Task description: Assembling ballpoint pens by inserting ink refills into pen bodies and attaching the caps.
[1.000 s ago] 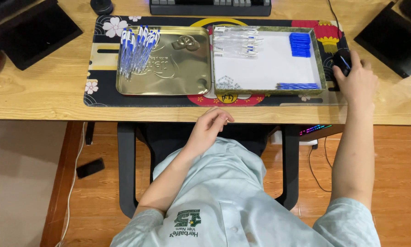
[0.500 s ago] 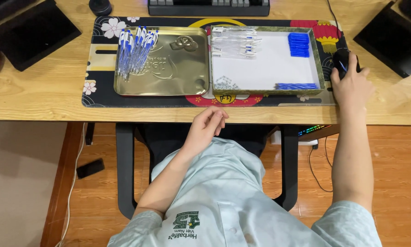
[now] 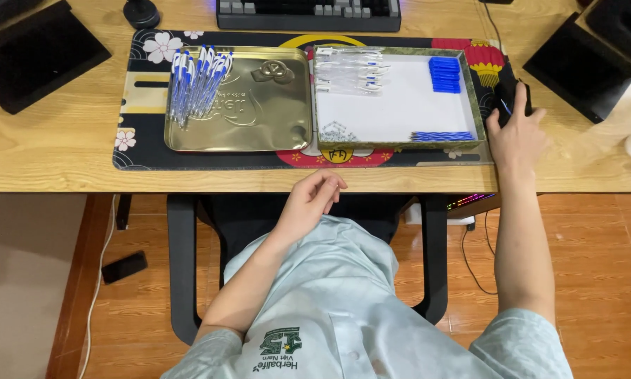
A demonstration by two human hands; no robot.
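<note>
My right hand rests on a black computer mouse at the right end of the desk mat, fingers wrapped over it. My left hand hangs loosely curled just below the desk's front edge, holding nothing. On the mat lie a gold metal tray with a pile of assembled blue-and-white pens, and a white-bottomed box lid holding clear pen barrels, blue caps and blue refills.
A black keyboard sits at the back of the wooden desk. Dark flat devices lie at the far left and far right. Below are a black chair, a wooden floor and a dark phone-like object.
My right hand has shifted slightly on the mouse. The view has drifted a little; my left hand stays near the desk edge.
</note>
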